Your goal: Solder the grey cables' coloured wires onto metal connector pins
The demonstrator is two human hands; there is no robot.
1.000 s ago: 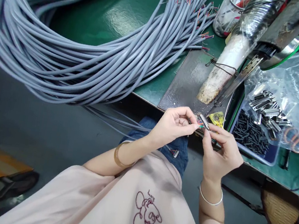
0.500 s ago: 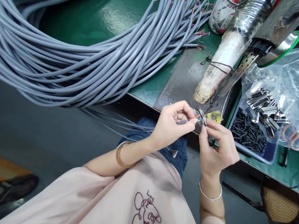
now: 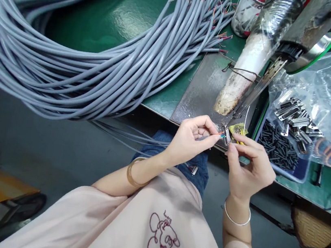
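One metal connector point(image 3: 227, 136) we find at the near edge of the dark plate point(image 3: 200, 83), between the hands. We see the left hand point(image 3: 192, 138) clamped, thumb to forefinger, on coloured wires point(image 3: 221, 135) at its left side. We place the right hand point(image 3: 250, 162) at its right side, fingertips close; we cannot tell whether they grip it. We record grey cables point(image 3: 104, 74) far left and a blue tray point(image 3: 295, 176) of black pieces point(image 3: 274, 149) right.

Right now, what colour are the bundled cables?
The cables are bluish grey, clearest in the head view.
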